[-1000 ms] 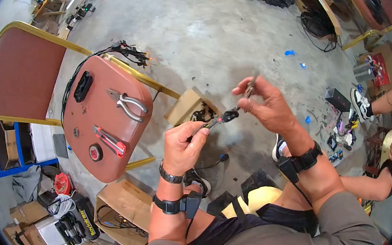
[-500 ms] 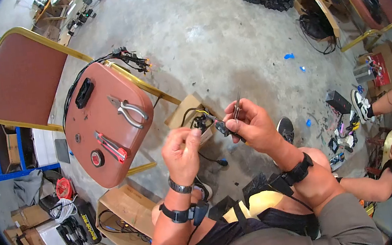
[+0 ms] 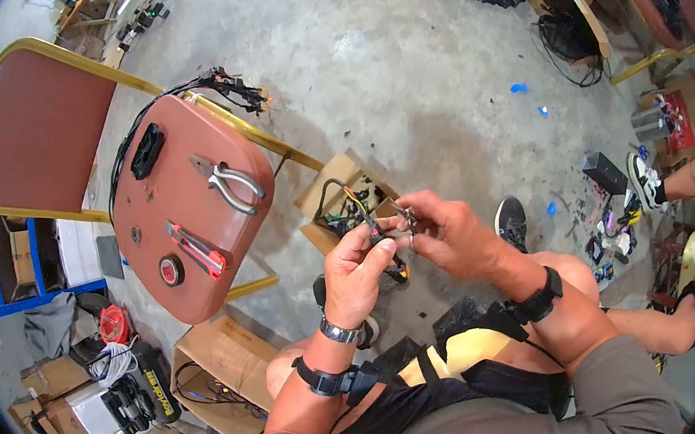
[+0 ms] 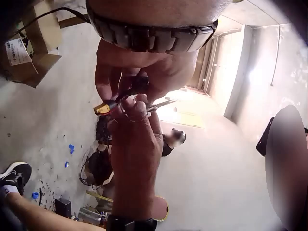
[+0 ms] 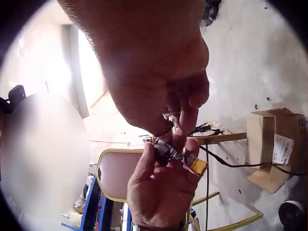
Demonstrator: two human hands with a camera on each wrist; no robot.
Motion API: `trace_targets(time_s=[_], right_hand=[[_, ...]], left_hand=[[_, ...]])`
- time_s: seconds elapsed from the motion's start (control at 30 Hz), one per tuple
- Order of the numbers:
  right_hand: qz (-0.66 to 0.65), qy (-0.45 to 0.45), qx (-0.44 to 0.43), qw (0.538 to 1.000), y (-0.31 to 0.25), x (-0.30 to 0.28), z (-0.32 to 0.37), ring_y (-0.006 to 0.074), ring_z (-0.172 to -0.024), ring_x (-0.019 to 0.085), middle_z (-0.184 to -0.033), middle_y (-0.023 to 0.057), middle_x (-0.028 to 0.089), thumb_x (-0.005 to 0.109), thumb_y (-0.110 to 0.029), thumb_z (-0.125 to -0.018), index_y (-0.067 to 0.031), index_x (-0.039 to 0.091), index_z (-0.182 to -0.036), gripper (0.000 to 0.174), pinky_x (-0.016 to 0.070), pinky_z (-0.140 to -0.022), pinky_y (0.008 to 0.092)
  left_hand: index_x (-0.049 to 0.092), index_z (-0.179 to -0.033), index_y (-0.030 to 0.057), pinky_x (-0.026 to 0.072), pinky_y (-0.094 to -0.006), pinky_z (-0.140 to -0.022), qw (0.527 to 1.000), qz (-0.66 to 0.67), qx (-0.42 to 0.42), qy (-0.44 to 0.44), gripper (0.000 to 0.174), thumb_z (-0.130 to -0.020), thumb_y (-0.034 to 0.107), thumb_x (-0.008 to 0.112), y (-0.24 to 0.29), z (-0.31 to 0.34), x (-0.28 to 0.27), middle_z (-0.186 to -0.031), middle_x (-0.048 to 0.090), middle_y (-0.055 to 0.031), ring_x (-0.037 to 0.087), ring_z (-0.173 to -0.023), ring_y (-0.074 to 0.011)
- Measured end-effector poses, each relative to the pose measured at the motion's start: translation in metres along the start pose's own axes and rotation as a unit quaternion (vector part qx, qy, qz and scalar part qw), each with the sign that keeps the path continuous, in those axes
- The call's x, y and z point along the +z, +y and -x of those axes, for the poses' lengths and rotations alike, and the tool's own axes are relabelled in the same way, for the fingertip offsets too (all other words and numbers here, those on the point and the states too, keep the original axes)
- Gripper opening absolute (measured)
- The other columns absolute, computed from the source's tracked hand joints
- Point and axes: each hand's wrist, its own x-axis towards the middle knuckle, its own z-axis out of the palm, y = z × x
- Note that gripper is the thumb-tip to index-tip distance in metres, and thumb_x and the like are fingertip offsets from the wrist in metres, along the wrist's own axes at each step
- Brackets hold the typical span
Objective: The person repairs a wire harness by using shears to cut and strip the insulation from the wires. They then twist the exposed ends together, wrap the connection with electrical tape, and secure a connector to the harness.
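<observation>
Both hands meet in front of the lap. My left hand [image 3: 354, 281] pinches a black cable [image 3: 367, 214], whose loose length arcs up over a small carton. In the left wrist view a yellow connector [image 4: 101, 109] sticks out beside the fingers; the right wrist view shows the same connector over the upturned left palm. My right hand [image 3: 454, 234] grips small metal scissors [image 4: 162, 104] with a pointed tip, its fingertips right at the cable by the left thumb. Fingers hide most of the scissors and the part of the cable between the hands.
A brown chair seat [image 3: 214, 155] at left bears pliers [image 3: 231, 188], a red utility knife [image 3: 195, 250], a tape roll [image 3: 170, 271] and a black bundle [image 3: 148, 151]. The small carton [image 3: 310, 195] holds dark parts. A larger box [image 3: 222, 358] stands by the left leg. Another person sits at right.
The hands were apart with the cable stretched between them; then the right hand came down with scissors and cable. Now the hands are together, and the left fingers pinch the cable.
</observation>
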Motion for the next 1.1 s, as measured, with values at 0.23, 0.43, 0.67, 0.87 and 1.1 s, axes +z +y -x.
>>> trace_targets(time_s=[0.23, 0.43, 0.67, 0.87, 1.1], right_hand=[[-0.044, -0.169, 0.115, 0.978, -0.009, -0.012, 0.004, 0.0109, -0.070, 0.057, -0.074, 0.0074, 0.061, 0.076, -0.019, -0.075, 0.0019, 0.061, -0.099, 0.035, 0.0473, -0.063, 0.0271], [-0.249, -0.226, 0.203, 0.920, -0.001, -0.008, 0.007, 0.0069, -0.074, 0.055, -0.081, 0.0002, 0.062, 0.075, -0.017, -0.078, -0.0002, 0.062, -0.099, 0.029, 0.0449, -0.066, 0.0235], [-0.262, -0.257, 0.215, 0.905, -0.001, -0.009, 0.005, 0.0058, -0.076, 0.055, -0.086, -0.0001, 0.063, 0.075, -0.015, -0.079, 0.0000, 0.063, -0.101, 0.030, 0.0434, -0.066, 0.0231], [-0.281, -0.240, 0.234, 0.899, -0.006, -0.010, 0.003, 0.0051, -0.076, 0.055, -0.086, -0.0008, 0.064, 0.074, -0.016, -0.080, -0.0011, 0.063, -0.105, 0.031, 0.0429, -0.066, 0.0229], [-0.274, -0.231, 0.248, 0.900, 0.002, -0.007, 0.006, 0.0047, -0.061, 0.053, -0.077, -0.0014, 0.062, 0.074, -0.022, -0.080, -0.0034, 0.063, -0.105, 0.033, 0.0415, -0.050, 0.0212]], left_hand=[[0.051, -0.125, -0.0011, 0.0544, -0.0269, -0.069, 0.999, 0.032, 0.014, 0.005, 0.038, -0.090, 0.014, 0.059, -0.013, 0.002, -0.019, -0.104, 0.065, -0.0136, 0.065, -0.088, -0.0190], [0.051, -0.125, -0.0017, 0.0569, -0.0301, -0.066, 0.998, 0.055, 0.010, -0.034, 0.039, -0.091, 0.016, 0.059, -0.009, 0.007, -0.022, -0.102, 0.065, -0.0168, 0.066, -0.085, -0.0213], [0.054, -0.122, -0.0026, 0.0567, -0.0278, -0.063, 0.999, 0.030, 0.019, -0.035, 0.040, -0.088, 0.014, 0.065, -0.008, 0.006, -0.020, -0.098, 0.066, -0.0156, 0.066, -0.080, -0.0188], [0.055, -0.118, -0.0029, 0.0561, -0.0265, -0.061, 0.999, 0.032, 0.024, -0.023, 0.037, -0.087, 0.013, 0.066, -0.007, 0.006, -0.018, -0.094, 0.066, -0.0133, 0.065, -0.078, -0.0168], [0.052, -0.117, -0.0066, 0.0508, -0.0212, -0.057, 1.000, 0.008, 0.004, -0.019, 0.039, -0.087, 0.012, 0.067, -0.005, 0.007, -0.016, -0.087, 0.065, -0.0074, 0.062, -0.073, -0.0110]])
